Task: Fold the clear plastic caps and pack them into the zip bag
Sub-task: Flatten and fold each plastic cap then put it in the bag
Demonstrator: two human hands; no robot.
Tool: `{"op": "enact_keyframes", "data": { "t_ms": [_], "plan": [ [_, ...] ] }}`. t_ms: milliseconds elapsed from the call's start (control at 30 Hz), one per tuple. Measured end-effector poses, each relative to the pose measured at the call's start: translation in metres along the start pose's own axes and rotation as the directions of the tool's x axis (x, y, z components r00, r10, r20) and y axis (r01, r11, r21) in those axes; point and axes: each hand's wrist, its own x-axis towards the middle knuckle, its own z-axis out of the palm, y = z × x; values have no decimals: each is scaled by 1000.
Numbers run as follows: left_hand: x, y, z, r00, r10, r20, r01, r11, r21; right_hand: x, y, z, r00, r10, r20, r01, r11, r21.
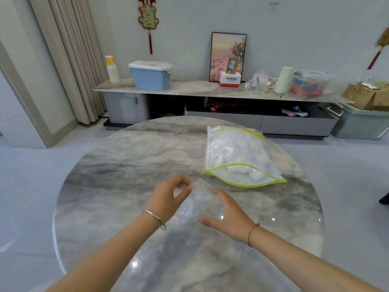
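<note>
A clear plastic cap (197, 199) lies crumpled on the round marble table (126, 157), between my two hands. My left hand (168, 197) pinches the cap's upper left edge with thumb and fingertips. My right hand (227, 213) lies flat with fingers spread, pressing the cap's right side. The zip bag (237, 157), clear with a yellow-green edge, lies on the table beyond my right hand. Its mouth faces me and gapes open, and folded white-looking caps fill it.
Behind the table runs a low marble-topped cabinet (189, 89) with a blue bin (150, 75), paper cups (111, 69), a framed picture (228, 56) and assorted bags. A cardboard box (366, 95) and a grey tub (357, 125) stand at the right.
</note>
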Motion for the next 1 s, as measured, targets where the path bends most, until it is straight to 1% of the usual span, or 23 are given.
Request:
{"op": "enact_keyframes", "data": {
  "t_ms": [33,100,133,167,200,233,267,333,367,400,500,633,700,733,767,800,833,900,1000],
  "plan": [
    [-3,6,2,999,22,-26,-24,999,-48,0,1,0,996,-38,-82,37,999,-12],
    [-7,16,0,992,97,-74,-104,990,-91,2,-1,-9,953,-156,-261,140,987,-78],
    [-10,19,-3,983,162,-91,-169,983,-72,2,-1,-15,918,-233,-321,196,970,-144],
    [-14,22,-5,969,230,-88,-233,972,-31,1,1,-22,886,-316,-340,253,943,-217],
    [-17,24,-8,958,280,-61,-279,960,13,0,5,-27,862,-391,-324,307,909,-281],
    [-21,24,-9,955,298,-1,-298,954,45,-4,9,-32,853,-436,-287,342,883,-322],
    [-25,22,-9,956,277,96,-284,956,71,-8,13,-35,862,-445,-243,355,872,-338],
    [-33,9,-5,933,146,329,-199,970,137,-20,24,-34,909,-389,-150,329,890,-315],
    [-37,-3,0,909,80,409,-165,971,176,-25,31,-31,927,-363,-95,318,894,-317],
    [-41,-12,5,887,41,460,-151,967,205,-30,39,-27,936,-349,-40,315,884,-346],
    [-55,-27,21,860,46,508,-178,960,214,-41,59,-18,940,-329,91,330,812,-480],
    [-65,-23,37,850,107,516,-223,960,168,-49,64,-13,939,-256,229,339,796,-502],
    [-68,-21,42,848,142,511,-257,953,161,-52,59,-12,939,-220,264,324,819,-473],
    [-69,-22,45,846,141,515,-265,948,175,-54,57,-12,950,-175,260,278,851,-445],
    [-68,-22,44,846,90,525,-227,952,203,-55,55,-13,961,-125,248,221,885,-409],
    [-67,-20,42,832,-1,555,-164,955,247,-55,54,-14,971,-86,224,165,918,-360],
    [-65,-20,40,822,-66,565,-113,954,276,-55,52,-14,978,-72,195,127,951,-283],
    [-60,-20,37,837,-78,542,-92,956,279,-54,50,-16,991,-53,122,66,992,-104],
    [-54,-24,34,826,-161,541,-77,918,390,-54,47,-17,993,116,23,-118,984,134]
  ]
}}
